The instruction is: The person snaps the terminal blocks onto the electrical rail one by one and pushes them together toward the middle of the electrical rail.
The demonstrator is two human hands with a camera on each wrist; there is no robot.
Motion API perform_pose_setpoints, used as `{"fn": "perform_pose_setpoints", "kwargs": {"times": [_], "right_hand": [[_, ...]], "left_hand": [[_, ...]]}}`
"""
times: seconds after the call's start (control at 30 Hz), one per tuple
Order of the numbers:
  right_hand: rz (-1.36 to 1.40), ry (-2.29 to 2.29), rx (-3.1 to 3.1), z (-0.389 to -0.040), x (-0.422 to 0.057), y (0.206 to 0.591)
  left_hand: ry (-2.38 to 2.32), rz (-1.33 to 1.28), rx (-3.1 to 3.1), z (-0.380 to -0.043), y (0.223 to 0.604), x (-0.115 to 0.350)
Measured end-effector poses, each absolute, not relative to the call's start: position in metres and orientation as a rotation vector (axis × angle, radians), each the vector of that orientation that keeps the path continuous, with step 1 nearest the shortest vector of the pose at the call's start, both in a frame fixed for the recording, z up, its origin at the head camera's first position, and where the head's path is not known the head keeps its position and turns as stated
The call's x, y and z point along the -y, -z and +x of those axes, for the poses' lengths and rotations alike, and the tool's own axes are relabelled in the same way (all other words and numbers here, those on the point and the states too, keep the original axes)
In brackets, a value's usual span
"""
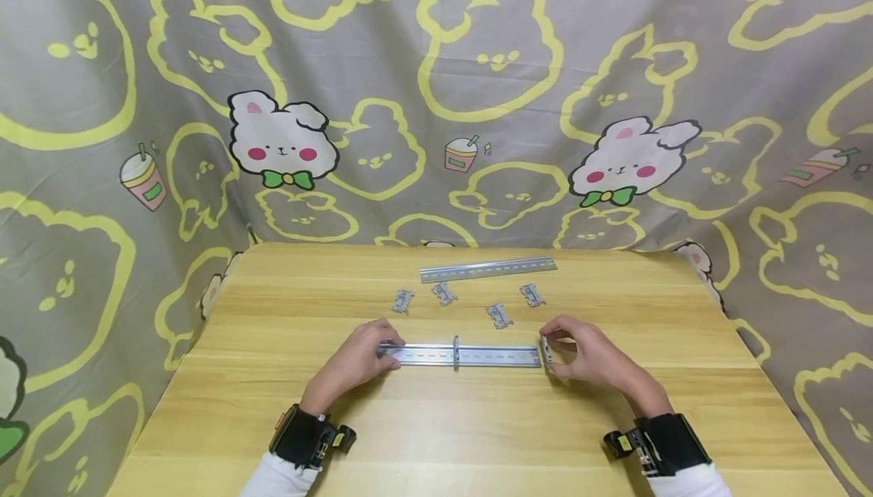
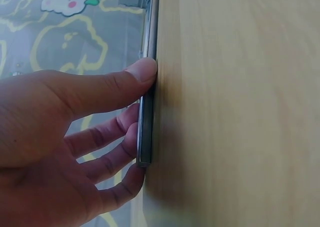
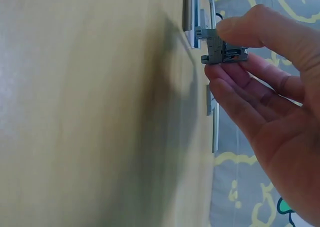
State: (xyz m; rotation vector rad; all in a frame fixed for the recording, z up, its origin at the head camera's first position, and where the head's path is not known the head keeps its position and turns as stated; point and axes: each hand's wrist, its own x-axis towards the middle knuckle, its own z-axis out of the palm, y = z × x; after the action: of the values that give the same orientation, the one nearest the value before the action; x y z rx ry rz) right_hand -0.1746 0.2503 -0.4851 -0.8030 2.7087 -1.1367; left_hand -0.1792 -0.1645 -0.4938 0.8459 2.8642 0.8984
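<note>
I'm watching the left grip (image 1: 356, 359) holding a long silver metal rail (image 1: 501, 356) across the wooden tabletop (image 1: 436, 429). By the rail's right end, the right grip (image 1: 589, 349) is pinching a small grey plastic block (image 3: 214, 49). If it's tilting, it might be snagging.

At the lower left of the head view, a white sleeve (image 1: 278, 478) meets a broad black wrist strap (image 1: 297, 435) with a small reddish mark at its outer edge; the left hand (image 1: 364, 357) is bare. At lower right, another white sleeve (image 1: 690, 480) and black strap (image 1: 677, 440) match. Dark, stubby camera modules (image 1: 345, 439), each with a yellow patch, jut inward.
</note>
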Motion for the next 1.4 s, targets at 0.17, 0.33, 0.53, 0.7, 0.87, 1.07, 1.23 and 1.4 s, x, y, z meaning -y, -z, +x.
{"fn": "perform_pose_setpoints", "kwargs": {"times": [0.17, 0.33, 0.53, 0.7, 0.87, 1.07, 1.23, 1.4], "right_hand": [[-0.745, 1.174, -2.681, -0.174, -0.249, 0.488], [-0.726, 1.178, -2.675, -0.173, -0.247, 0.492], [-0.699, 1.225, -2.639, -0.171, -0.248, 0.496], [-0.704, 1.266, -2.622, -0.172, -0.245, 0.496], [-0.741, 1.273, -2.604, -0.176, -0.236, 0.496], [-0.763, 1.256, -2.592, -0.180, -0.222, 0.495], [-0.791, 1.193, -2.654, -0.181, -0.212, 0.494], [-0.801, 1.183, -2.657, -0.183, -0.198, 0.494]], "left_hand": [[-0.911, 0.839, -2.864, -0.179, 0.494, 0.165], [-0.920, 0.843, -2.852, -0.177, 0.495, 0.166], [-0.909, 0.839, -2.853, -0.176, 0.497, 0.166], [-0.923, 0.841, -2.864, -0.177, 0.495, 0.167], [-0.924, 0.833, -2.859, -0.176, 0.493, 0.167], [-0.912, 0.825, -2.867, -0.176, 0.494, 0.166], [-0.915, 0.831, -2.862, -0.178, 0.494, 0.164], [-0.911, 0.820, -2.852, -0.179, 0.493, 0.164]]}}
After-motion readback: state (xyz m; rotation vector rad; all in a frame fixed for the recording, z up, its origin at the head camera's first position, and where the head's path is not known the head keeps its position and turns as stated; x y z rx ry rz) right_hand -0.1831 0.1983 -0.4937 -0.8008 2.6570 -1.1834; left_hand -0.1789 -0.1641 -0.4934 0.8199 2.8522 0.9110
